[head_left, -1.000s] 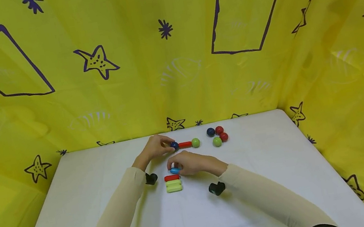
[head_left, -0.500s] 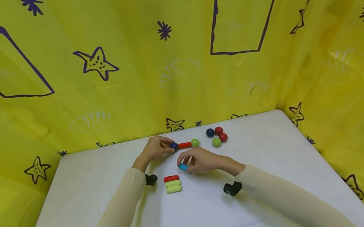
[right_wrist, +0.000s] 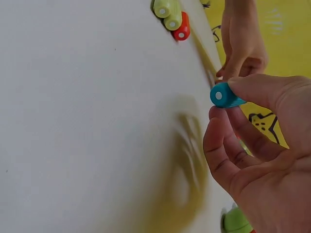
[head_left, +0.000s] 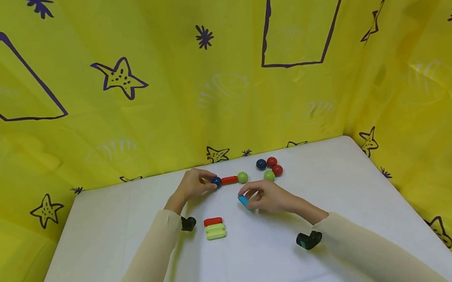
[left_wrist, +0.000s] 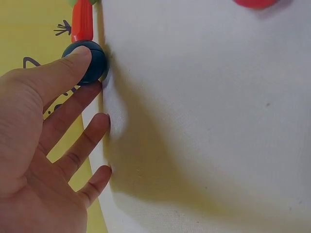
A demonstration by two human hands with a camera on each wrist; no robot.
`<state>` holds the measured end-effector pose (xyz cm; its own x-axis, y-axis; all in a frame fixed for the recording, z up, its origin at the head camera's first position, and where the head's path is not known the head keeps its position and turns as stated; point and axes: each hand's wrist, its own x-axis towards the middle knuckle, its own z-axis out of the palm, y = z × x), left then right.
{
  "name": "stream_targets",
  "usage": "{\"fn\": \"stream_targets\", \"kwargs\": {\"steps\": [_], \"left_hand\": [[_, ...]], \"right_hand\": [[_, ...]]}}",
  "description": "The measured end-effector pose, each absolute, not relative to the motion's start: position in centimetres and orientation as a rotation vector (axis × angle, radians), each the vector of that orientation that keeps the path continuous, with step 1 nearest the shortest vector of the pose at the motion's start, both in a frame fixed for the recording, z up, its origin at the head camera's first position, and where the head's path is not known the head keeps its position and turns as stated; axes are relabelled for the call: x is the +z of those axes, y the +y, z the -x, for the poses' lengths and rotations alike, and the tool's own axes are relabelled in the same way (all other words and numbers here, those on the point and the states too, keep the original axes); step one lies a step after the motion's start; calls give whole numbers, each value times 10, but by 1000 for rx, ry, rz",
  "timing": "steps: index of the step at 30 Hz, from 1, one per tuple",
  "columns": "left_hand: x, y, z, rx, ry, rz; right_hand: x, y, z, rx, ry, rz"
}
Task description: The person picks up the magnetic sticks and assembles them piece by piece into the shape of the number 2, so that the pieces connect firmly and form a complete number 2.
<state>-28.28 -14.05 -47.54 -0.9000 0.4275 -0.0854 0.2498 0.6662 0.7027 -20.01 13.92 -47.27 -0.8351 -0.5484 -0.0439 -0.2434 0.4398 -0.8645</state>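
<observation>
Near the back of the table my left hand [head_left: 194, 183] pinches a dark blue ball [left_wrist: 92, 65] between thumb and finger. From that ball a red rod [head_left: 229, 180] runs rightward to a green ball [head_left: 242, 177], all in one line. My right hand [head_left: 272, 196] holds a blue rod [head_left: 244, 201] by thumb and fingers, in front of the green ball and tilted. A pale dot marks the end of the blue rod [right_wrist: 222, 95] in the right wrist view.
One red rod [head_left: 213, 221] and two yellow-green rods [head_left: 216, 235] lie side by side nearer the front. Behind my right hand sit a dark blue ball [head_left: 261, 164], two red balls [head_left: 278, 170] and a green ball [head_left: 269, 175]. A yellow patterned curtain [head_left: 177, 119] borders the white table [head_left: 140, 275].
My right hand has lifted the blue rod away from beside the red rod and carried it rightward, turning it. My left hand stays on the dark blue ball.
</observation>
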Motion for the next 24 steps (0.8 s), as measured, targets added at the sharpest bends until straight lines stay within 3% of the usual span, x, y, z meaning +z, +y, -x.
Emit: {"fn": "stream_targets", "kwargs": {"steps": [24], "left_hand": [[-477,-141,284,1052,2642,-544]], "right_hand": [[-490,141,199,-1584,2416,233]]}}
